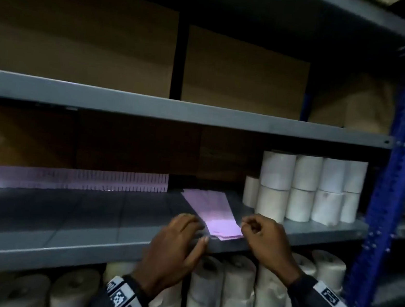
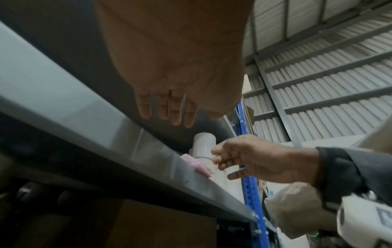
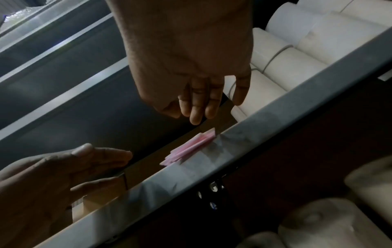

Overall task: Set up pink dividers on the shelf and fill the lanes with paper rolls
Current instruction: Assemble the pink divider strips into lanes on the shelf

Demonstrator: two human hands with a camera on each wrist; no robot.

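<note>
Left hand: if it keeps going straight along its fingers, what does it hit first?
Probably the stack of pink dividers lying flat on the shelf. The left hand points up and right, fingertips just short of the stack's near end. The gap is hard to judge.

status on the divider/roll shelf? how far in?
Early. Done: slotted pink strip runs along the shelf back. In hand: left hand and right hand flank the flat stack of pink dividers, neither gripping. Left: stand the dividers, move the paper rolls into lanes.
</note>
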